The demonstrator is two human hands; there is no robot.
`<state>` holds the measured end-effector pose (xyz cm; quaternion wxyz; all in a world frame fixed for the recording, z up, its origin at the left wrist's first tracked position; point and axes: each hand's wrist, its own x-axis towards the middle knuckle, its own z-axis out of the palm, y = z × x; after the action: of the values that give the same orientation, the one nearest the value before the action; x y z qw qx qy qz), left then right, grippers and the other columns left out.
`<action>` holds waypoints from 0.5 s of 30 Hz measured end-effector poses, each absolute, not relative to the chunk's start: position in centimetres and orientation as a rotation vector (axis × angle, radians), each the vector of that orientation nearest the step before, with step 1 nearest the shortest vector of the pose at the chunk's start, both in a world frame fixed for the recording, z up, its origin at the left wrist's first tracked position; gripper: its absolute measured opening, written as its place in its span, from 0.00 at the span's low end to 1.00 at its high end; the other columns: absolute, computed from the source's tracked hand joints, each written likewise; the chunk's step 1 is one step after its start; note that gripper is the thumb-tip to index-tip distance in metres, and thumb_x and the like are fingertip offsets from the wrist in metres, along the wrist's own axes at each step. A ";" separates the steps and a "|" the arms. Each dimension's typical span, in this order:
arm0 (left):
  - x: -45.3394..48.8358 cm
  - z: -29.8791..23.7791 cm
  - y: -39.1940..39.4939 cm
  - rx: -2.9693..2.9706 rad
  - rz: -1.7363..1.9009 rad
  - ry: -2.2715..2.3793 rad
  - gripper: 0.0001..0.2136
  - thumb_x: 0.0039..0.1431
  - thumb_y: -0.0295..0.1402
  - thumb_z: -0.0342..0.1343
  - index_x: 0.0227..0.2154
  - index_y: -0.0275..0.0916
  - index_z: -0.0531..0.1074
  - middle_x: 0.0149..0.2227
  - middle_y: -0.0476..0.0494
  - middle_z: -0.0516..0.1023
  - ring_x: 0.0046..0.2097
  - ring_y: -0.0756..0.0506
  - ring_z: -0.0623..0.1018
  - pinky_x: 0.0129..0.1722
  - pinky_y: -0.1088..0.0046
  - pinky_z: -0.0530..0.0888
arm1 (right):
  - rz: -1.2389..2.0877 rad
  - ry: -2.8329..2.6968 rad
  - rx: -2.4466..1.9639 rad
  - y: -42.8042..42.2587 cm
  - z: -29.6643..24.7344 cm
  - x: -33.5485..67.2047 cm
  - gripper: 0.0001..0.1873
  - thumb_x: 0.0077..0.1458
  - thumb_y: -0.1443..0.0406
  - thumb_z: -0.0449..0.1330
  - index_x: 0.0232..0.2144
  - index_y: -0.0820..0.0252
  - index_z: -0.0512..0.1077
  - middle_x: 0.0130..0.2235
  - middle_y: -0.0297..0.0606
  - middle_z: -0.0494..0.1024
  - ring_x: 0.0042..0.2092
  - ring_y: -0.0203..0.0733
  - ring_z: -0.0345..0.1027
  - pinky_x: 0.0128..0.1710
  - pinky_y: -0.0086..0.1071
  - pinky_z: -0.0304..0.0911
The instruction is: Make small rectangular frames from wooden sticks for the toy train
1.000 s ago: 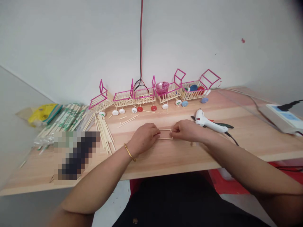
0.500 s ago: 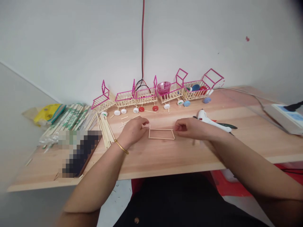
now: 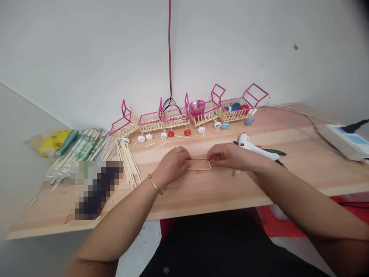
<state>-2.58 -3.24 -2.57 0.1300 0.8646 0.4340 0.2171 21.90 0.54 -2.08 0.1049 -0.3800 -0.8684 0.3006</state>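
A small rectangular wooden stick frame (image 3: 199, 169) lies flat on the table between my hands. My left hand (image 3: 175, 161) covers its left end, with the fingers closed at the sticks there. At the upper right corner, the fingertips of my right hand (image 3: 220, 156) pinch the frame. Both hands hide parts of the frame. Loose thin sticks (image 3: 157, 148) lie just beyond my left hand, and a white hot glue gun (image 3: 256, 148) rests beyond my right forearm.
Along the wall stand several stick-built carts (image 3: 177, 121) with bottle-cap wheels and pink trim. A bundle of sticks (image 3: 128, 163), packaged sticks (image 3: 86, 146) and a blurred-out dark object (image 3: 99, 190) are at left. A power strip (image 3: 346, 140) sits at right.
My left hand has moved right onto the frame's left end, covering it. My right hand has shifted slightly left and now touches the upper right corner. The view has shifted slightly.
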 end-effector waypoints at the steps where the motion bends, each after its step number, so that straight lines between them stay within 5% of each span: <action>1: -2.5 -2.7 -3.3 2.531 0.623 1.246 0.06 0.53 0.25 0.53 0.33 0.37 0.73 0.39 0.43 0.73 0.42 0.46 0.71 0.44 0.68 0.69 | 0.890 -2.577 -1.097 0.6 -2.1 21.9 0.12 0.49 0.62 0.55 0.36 0.55 0.74 0.35 0.36 0.75 0.34 0.39 0.67 0.33 0.30 0.60; 15: -1.9 -3.1 -3.4 2.625 0.493 1.216 0.05 0.54 0.27 0.53 0.29 0.38 0.74 0.38 0.43 0.74 0.41 0.45 0.71 0.45 0.66 0.68 | 0.783 -2.728 -0.975 0.6 -1.6 21.5 0.11 0.53 0.63 0.54 0.33 0.56 0.76 0.36 0.37 0.75 0.38 0.40 0.68 0.40 0.32 0.60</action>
<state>-1.93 -3.36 -3.06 0.1033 0.8897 0.4121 0.1670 21.48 0.62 -1.62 0.0703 -0.3242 -0.9067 0.2603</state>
